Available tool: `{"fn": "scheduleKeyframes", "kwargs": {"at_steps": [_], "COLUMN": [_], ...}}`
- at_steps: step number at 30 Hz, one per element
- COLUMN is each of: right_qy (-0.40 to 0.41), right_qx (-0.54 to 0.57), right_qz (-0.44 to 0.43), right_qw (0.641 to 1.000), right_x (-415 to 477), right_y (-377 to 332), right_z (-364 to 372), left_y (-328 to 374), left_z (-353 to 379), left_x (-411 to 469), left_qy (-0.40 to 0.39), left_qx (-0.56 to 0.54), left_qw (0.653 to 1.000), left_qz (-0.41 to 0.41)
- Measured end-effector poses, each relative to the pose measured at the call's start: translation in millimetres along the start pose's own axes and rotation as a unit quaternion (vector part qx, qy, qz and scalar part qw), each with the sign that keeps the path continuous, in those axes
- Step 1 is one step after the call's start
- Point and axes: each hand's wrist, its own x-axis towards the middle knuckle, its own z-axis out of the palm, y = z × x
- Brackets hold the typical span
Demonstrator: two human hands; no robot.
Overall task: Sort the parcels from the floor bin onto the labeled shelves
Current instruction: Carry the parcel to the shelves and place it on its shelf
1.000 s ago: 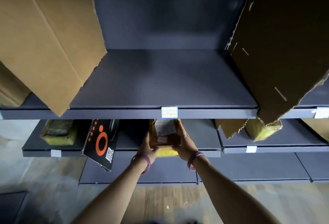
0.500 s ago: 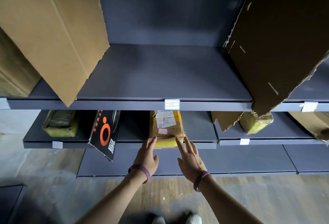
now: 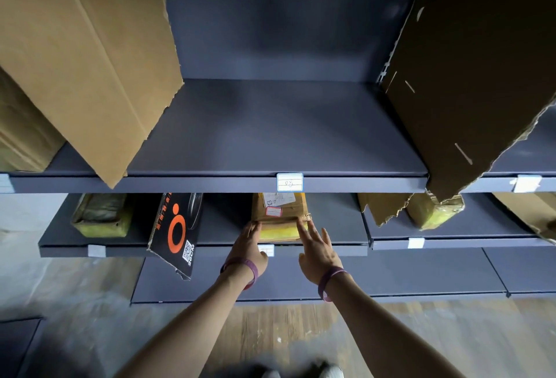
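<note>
The taped brown parcel (image 3: 279, 221) lies on the lower shelf (image 3: 337, 227), its yellow-taped front close to the shelf's front lip. Both hands are flat-fingered and grip nothing. The left hand (image 3: 248, 247) has straight fingers at the parcel's front left corner. The right hand (image 3: 316, 250) has its fingers fanned, the index tip at the front right corner. Whether the fingertips press the tape or stop just short is hard to tell in this dim view.

The main risk is an uneven push. If one hand drives harder, the parcel is likely to skew rather than slide straight back. A swing to the left would send it towards the black box (image 3: 177, 233), which leans tilted with a corner hanging past the shelf edge and looks easy to tip onto the floor. Leaving the parcel this far forward could let it slip off. The left hand partly covers the shelf label (image 3: 268, 250), so a wrong slot could go unnoticed.
</note>
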Motion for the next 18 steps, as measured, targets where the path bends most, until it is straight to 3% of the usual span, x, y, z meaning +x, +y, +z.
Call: {"fn": "scheduleKeyframes", "kwargs": {"at_steps": [12, 18], "right_qy": [-0.016, 0.044], "right_qx": [0.055, 0.103], "right_qz": [0.004, 0.075], "right_qw": [0.998, 0.991], "right_x": [-19.3, -74.6], "right_y": [6.6, 55.7], "right_z": [-3.9, -29.3], "left_y": [21.0, 89.4], "left_z": [5.5, 40.2], "left_x": [-15.9, -46.0], "left_qy": [0.013, -0.047], "left_qx": [-0.012, -0.063], "left_qw": [1.0, 0.994], "left_qz": [-0.024, 0.075]}}
